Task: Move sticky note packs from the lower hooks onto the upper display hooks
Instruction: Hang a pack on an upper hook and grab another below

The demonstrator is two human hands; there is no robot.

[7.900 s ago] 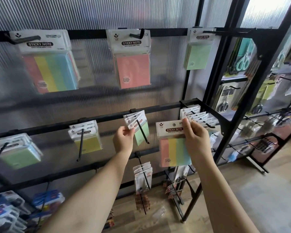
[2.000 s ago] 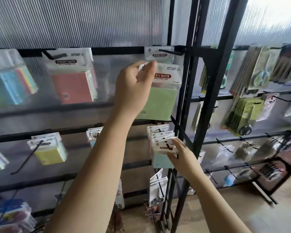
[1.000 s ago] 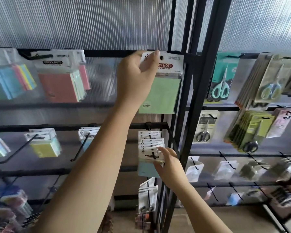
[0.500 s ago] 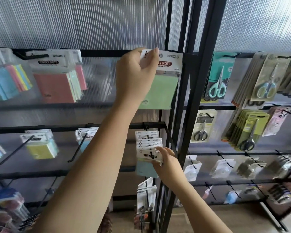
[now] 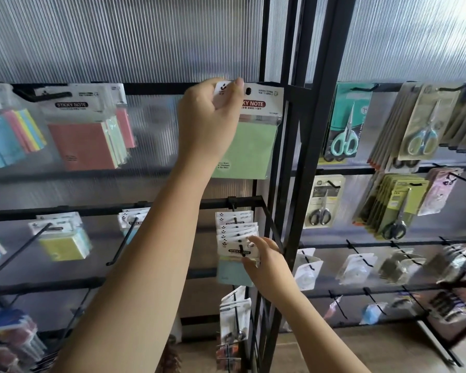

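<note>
My left hand (image 5: pixel 209 122) is raised to the top rail and pinches the white header card of a green sticky note pack (image 5: pixel 249 146). The black tip of the upper hook (image 5: pixel 248 90) shows through the card's hole. Lower down, my right hand (image 5: pixel 268 261) grips the front pack (image 5: pixel 233 251) of several blue sticky note packs hanging on a lower hook (image 5: pixel 238 235).
A pink pack (image 5: pixel 84 141) and a multicoloured pack (image 5: pixel 8 138) hang on upper hooks to the left. Yellow packs (image 5: pixel 62 242) hang on a lower hook. A black upright post (image 5: pixel 307 157) stands just right of both hands. Scissors packs (image 5: pixel 345 125) fill the right rack.
My left hand has pushed the green pack's card onto the upper hook, whose tip now shows in the hole. My right hand stays on the front lower pack.
</note>
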